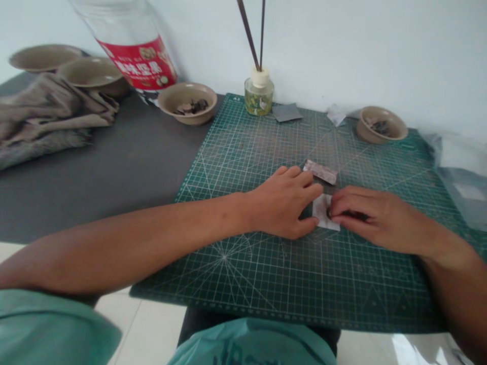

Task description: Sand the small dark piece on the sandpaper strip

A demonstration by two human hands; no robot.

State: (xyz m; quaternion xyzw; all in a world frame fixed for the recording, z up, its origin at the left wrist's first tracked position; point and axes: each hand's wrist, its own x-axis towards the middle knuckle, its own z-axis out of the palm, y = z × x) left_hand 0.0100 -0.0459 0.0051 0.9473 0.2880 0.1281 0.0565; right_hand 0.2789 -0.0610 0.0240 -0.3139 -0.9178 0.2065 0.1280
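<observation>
A small white square sheet (pixel 321 210) lies on the green cutting mat (pixel 243 274) between my hands. My left hand (pixel 285 203) rests at the sheet's left side, its thumb and index finger apart and touching or very near the edge. From the right, my right hand (pixel 373 215) pinches a small dark piece (pixel 329 214) against the sheet. Most of that piece is hidden by my fingers, so its kind does not show. Just beyond the sheet lies a mottled brownish-grey strip (pixel 320 172).
A bowl of dark chips (pixel 382 124) stands at the back right, another bowl (pixel 187 104) at the back left. A reed diffuser (pixel 259 94), a grey square (pixel 287 112) and a big jar (pixel 133 56) are along the wall. Cloth (pixel 49 109) lies left, plastic bags (pixel 464 177) right.
</observation>
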